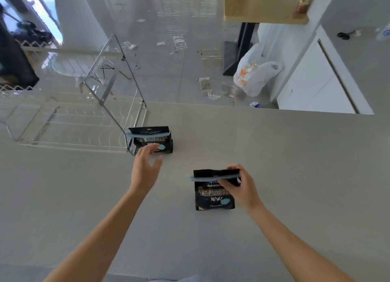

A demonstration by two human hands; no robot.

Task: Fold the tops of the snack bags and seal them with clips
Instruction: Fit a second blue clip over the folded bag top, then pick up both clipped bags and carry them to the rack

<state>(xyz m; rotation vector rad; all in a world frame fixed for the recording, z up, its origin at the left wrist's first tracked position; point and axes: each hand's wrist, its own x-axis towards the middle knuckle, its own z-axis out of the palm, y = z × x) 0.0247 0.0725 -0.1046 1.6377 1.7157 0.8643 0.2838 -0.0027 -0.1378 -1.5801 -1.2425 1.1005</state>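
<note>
Two black snack bags with white lettering stand on the pale counter (274,155). The far bag (155,141) has a light blue clip (147,134) across its folded top. My left hand (145,167) hovers just in front of it, fingers spread, holding nothing. The near bag (212,197) also carries a light blue clip (207,177) along its folded top. My right hand (240,186) grips the right end of that bag's top, thumb and fingers pinched over the clip.
A wire dish rack (84,121) with an upright metal frame stands at the left, touching the far bag's left side. Beyond the counter's far edge lies a littered floor with a white plastic bag (253,74) and white cabinets (316,81).
</note>
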